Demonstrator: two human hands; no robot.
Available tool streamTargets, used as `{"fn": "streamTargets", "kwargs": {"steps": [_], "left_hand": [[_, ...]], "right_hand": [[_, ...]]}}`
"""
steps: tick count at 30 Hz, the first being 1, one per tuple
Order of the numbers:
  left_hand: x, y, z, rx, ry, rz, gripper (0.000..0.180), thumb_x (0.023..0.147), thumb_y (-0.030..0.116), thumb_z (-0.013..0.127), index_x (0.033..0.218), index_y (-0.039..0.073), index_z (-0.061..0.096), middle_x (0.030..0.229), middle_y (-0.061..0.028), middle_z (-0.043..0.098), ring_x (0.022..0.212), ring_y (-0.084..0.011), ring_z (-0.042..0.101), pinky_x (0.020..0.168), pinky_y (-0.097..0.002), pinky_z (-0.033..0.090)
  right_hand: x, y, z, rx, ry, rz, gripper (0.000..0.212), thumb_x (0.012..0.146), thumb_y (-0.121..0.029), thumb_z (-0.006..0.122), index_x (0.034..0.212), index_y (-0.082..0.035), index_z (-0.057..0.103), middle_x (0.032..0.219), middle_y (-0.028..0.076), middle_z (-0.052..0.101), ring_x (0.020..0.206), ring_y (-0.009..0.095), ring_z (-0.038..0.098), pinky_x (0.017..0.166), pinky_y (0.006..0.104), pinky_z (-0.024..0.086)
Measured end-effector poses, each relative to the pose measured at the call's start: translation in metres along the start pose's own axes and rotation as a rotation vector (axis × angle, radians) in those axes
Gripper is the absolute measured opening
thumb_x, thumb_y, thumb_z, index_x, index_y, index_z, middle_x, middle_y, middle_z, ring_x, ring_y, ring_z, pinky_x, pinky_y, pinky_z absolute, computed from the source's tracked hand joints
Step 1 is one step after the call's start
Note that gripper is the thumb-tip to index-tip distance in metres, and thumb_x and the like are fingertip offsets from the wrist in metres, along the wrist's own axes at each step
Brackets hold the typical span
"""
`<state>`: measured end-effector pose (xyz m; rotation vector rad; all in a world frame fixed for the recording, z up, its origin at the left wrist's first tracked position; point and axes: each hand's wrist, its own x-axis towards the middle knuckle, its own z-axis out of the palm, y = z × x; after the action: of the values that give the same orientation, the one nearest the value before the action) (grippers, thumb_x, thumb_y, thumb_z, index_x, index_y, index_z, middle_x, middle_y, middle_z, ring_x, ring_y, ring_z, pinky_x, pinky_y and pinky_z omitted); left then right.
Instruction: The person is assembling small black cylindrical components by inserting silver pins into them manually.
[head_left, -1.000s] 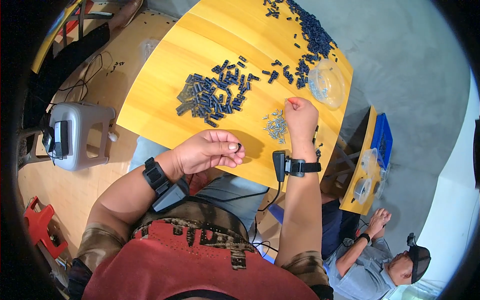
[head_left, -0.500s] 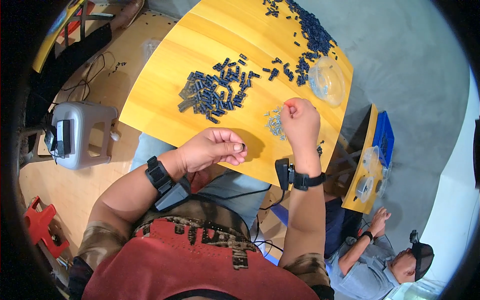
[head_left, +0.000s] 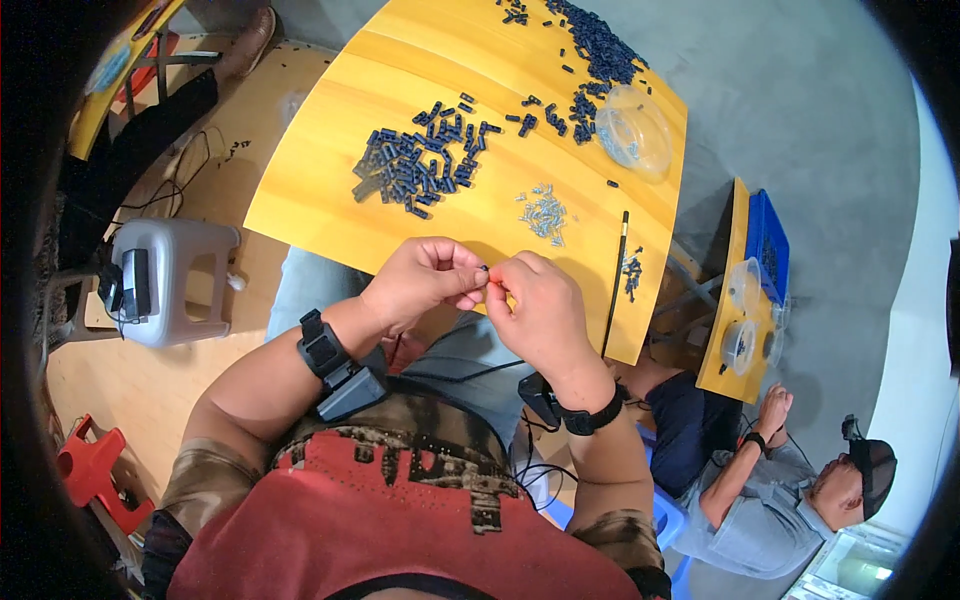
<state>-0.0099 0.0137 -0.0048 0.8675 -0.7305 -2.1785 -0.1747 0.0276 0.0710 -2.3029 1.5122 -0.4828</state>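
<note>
My left hand (head_left: pixel 425 282) and my right hand (head_left: pixel 535 310) meet fingertip to fingertip just over the near edge of the yellow wooden table (head_left: pixel 320 160). The left fingers pinch a small dark plastic piece (head_left: pixel 484 269). The right fingertips press against it and seem to hold a tiny part that is too small to make out. Farther out on the table lie a heap of dark plastic pieces (head_left: pixel 415 165) and a small cluster of little metal parts (head_left: pixel 543 212).
A thin black rod (head_left: pixel 615 275) lies near the table's right edge. A clear plastic bowl (head_left: pixel 632 130) and a second pile of dark pieces (head_left: pixel 592 45) sit at the far right. A grey plastic stool (head_left: pixel 165 280) stands left; another person (head_left: pixel 770 470) sits at lower right.
My right hand has come back from the cluster of metal parts toward me and joined my left hand, which lifted slightly with its dark piece.
</note>
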Motion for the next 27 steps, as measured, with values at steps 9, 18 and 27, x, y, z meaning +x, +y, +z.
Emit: {"fn": "streamTargets", "kwargs": {"steps": [9,18,27], "left_hand": [[-0.017,-0.003,0.004,-0.053,0.028,0.055,0.012,0.084,0.007,0.065,0.094,0.001,0.062,0.083,-0.0067,0.066,0.068,-0.0112,0.062,0.064,-0.0221,0.052],[-0.026,-0.007,0.007,-0.168,-0.001,0.021,0.011,0.086,0.007,0.063,0.096,0.004,0.062,0.085,-0.0061,0.066,0.07,-0.011,0.062,0.065,-0.0227,0.052],[-0.031,-0.005,0.014,-0.122,-0.066,0.018,0.014,0.087,0.008,0.062,0.099,0.002,0.063,0.088,-0.0086,0.067,0.072,-0.0121,0.063,0.066,-0.023,0.053]], "right_hand": [[-0.016,-0.004,0.008,0.292,0.056,0.136,0.009,0.073,-0.007,0.065,0.081,-0.002,0.061,0.074,0.011,0.059,0.066,0.024,0.06,0.06,0.0325,0.048],[-0.037,0.008,0.029,1.077,0.096,0.324,0.009,0.082,-0.002,0.066,0.09,-0.001,0.062,0.081,0.0,0.063,0.07,0.004,0.055,0.062,0.0184,0.045],[-0.045,0.009,0.023,1.013,0.16,0.278,0.007,0.082,-0.002,0.065,0.088,-0.001,0.061,0.079,0.0,0.062,0.07,0.005,0.055,0.062,0.0192,0.045]]}}
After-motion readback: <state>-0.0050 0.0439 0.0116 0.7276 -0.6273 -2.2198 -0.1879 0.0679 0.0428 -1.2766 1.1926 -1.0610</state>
